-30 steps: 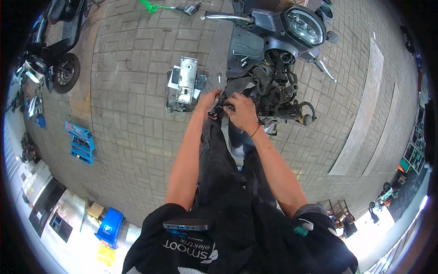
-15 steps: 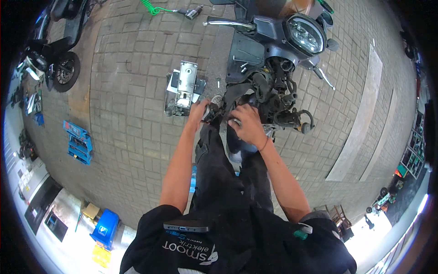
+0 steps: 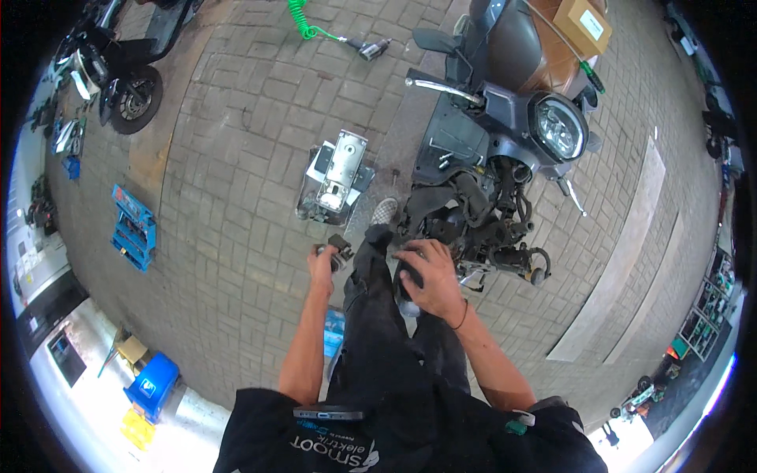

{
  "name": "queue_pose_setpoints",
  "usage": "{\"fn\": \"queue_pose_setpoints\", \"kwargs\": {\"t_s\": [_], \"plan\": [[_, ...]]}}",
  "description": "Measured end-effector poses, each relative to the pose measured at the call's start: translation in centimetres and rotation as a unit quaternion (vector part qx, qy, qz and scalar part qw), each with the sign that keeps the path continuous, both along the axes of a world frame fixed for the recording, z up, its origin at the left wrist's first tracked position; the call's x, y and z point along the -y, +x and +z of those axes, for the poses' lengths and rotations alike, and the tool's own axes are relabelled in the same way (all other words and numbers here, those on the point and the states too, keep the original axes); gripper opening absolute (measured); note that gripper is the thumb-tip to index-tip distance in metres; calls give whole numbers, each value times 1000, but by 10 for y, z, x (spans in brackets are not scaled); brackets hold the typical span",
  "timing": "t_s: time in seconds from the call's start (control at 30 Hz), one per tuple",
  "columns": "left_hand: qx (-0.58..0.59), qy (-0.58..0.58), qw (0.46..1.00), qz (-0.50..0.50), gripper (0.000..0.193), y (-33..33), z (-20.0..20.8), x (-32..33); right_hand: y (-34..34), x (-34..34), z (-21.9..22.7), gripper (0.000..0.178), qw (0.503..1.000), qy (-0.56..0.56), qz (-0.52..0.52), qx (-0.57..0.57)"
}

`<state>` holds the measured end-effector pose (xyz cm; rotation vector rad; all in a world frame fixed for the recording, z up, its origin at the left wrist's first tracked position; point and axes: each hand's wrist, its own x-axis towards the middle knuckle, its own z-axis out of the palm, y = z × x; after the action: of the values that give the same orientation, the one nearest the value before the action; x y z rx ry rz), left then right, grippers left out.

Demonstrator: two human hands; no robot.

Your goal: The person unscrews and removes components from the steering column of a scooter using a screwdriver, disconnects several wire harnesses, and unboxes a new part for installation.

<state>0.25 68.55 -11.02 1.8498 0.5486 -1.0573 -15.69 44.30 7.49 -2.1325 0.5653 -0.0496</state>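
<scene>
We hold a small dark part (image 3: 339, 251) in the left hand (image 3: 323, 264) — grip closed around it, out over the paved floor (image 3: 229, 236). Our right hand (image 3: 430, 276) lies flat, fingers spread, on the dark wiring bundle (image 3: 473, 229) below the scooter (image 3: 505, 118) headlight — holding nothing. A silver unit (image 3: 335, 177) sits near.

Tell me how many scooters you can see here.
2: a grey scooter with loose wiring by the right hand, and a black scooter parked upper left. Others may be hidden.

Brown cardboard box (image 3: 582, 24), white label, on scooter seat (image 3: 544, 59).
</scene>
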Motion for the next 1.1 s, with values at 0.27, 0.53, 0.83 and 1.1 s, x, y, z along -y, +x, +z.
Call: {"fn": "queue_pose_setpoints", "kwargs": {"t_s": [0.27,0.53,0.83,1.1], "plan": [[-122,-344,925,109,43,-14,105,112,64,-10,-25,92,986,79,-74,-124],[-82,-214,969,-96,81,-1,53,123,114,63,-175,88,916,78,-334,-207],[-94,51,982,-154,57,-62,-71,-84,96,233,-407,107,799,-97,-552,-218],[-139,180,955,-192,34,-91,-109,-212,78,310,-509,101,802,-109,-563,-168]]}}
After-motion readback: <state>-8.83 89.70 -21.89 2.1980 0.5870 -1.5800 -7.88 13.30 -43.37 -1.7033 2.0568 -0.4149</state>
